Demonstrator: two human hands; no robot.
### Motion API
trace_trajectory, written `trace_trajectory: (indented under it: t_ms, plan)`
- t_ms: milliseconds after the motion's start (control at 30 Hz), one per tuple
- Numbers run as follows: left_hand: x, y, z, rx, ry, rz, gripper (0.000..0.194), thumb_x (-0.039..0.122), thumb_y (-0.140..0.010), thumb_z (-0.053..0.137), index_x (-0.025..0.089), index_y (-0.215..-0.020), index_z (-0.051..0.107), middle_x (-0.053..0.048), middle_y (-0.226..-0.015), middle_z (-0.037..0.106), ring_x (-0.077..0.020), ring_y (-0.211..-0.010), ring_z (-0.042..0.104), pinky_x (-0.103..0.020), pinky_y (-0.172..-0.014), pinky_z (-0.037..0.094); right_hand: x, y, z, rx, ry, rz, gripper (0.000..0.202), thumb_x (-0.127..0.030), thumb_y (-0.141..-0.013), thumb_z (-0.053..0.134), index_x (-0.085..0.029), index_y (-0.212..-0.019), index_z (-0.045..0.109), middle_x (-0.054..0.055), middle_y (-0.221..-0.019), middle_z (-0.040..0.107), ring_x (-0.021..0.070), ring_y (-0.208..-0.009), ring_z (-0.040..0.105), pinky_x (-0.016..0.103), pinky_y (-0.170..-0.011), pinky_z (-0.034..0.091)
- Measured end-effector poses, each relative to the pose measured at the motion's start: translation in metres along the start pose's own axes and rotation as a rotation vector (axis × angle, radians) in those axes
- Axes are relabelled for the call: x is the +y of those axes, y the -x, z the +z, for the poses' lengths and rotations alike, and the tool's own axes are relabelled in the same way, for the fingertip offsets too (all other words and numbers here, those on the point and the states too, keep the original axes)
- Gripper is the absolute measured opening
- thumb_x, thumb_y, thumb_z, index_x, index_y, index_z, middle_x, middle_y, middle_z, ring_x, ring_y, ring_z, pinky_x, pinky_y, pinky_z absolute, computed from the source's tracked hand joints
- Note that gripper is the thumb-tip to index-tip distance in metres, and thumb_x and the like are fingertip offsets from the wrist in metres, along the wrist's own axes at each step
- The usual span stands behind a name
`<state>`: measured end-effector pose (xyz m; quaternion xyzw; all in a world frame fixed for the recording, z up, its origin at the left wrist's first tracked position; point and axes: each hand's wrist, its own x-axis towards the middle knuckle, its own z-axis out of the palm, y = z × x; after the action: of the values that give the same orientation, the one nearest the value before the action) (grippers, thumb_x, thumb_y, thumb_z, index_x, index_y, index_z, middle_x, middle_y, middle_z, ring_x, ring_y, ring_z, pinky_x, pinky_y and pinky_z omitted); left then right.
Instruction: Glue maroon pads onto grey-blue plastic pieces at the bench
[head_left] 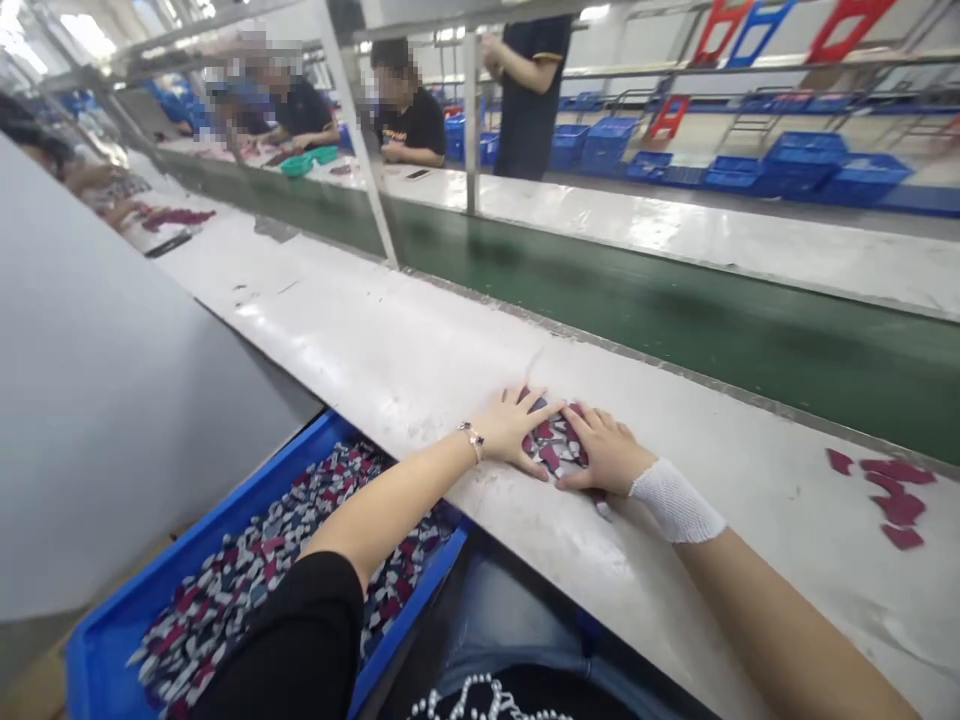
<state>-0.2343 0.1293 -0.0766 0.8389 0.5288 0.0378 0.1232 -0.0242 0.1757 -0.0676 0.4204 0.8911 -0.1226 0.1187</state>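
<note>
A small heap of maroon, grey and white pieces (551, 445) lies on the white table between my hands. My left hand (517, 430), with a bracelet at its wrist, rests on the heap's left side, its fingers spread. On the right side of the same heap lies my right hand (606, 448), fingers apart, with a white band around the wrist. The thumbs point toward each other at the heap's near edge. What lies beneath the palms is hidden.
A blue bin (97, 640) full of similar pieces sits below the table edge at the left. Several maroon pieces (896, 500) lie on the table at the right. Beyond the table (337, 320) runs a green conveyor (675, 310), with metal posts and people past it.
</note>
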Motion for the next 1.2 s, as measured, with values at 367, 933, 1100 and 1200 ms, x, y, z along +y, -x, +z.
trace_trajectory:
  t_ms: [367,933,1100,1200]
  plan:
    - [0.025,0.003,-0.007,0.059,-0.161,-0.184,0.080,0.065,-0.079,0.062,0.032,-0.149,0.044,-0.016,-0.159,0.035,-0.0410,-0.124,0.051,-0.053,-0.092,0.052,-0.007,-0.012,-0.016,0.035,-0.122,0.000,0.045,-0.038,-0.097,0.065,-0.019,-0.136,0.055,0.011,-0.133,0.059,0.0248,-0.110,0.064,0.046,-0.090,0.057]
    - [0.034,-0.015,-0.010,0.057,-0.108,-0.547,0.064,0.061,-0.080,0.064,0.031,-0.136,0.053,-0.014,-0.157,0.032,-0.0385,-0.124,0.052,-0.051,-0.088,0.055,-0.019,-0.046,-0.034,0.053,-0.122,0.135,0.038,-0.036,-0.097,0.064,-0.017,-0.130,0.059,0.011,-0.129,0.062,0.0233,-0.107,0.065,0.044,-0.089,0.058]
    - [0.010,0.003,-0.018,0.102,-0.121,-0.549,0.051,0.041,-0.092,0.061,0.024,-0.138,0.050,-0.013,-0.151,0.039,-0.0343,-0.127,0.050,-0.053,-0.097,0.051,-0.013,-0.040,-0.059,0.012,-0.116,0.020,0.033,-0.037,-0.098,0.063,-0.017,-0.125,0.062,0.009,-0.123,0.065,0.0215,-0.103,0.066,0.043,-0.088,0.058]
    - [-0.003,0.015,-0.022,0.098,-0.086,-0.494,0.043,0.036,-0.094,0.057,0.029,-0.136,0.054,-0.010,-0.145,0.045,-0.0312,-0.126,0.051,-0.051,-0.099,0.049,-0.038,-0.019,-0.060,-0.021,-0.135,-0.189,0.033,-0.036,-0.099,0.062,-0.017,-0.126,0.062,0.010,-0.125,0.065,0.0224,-0.107,0.066,0.045,-0.091,0.057]
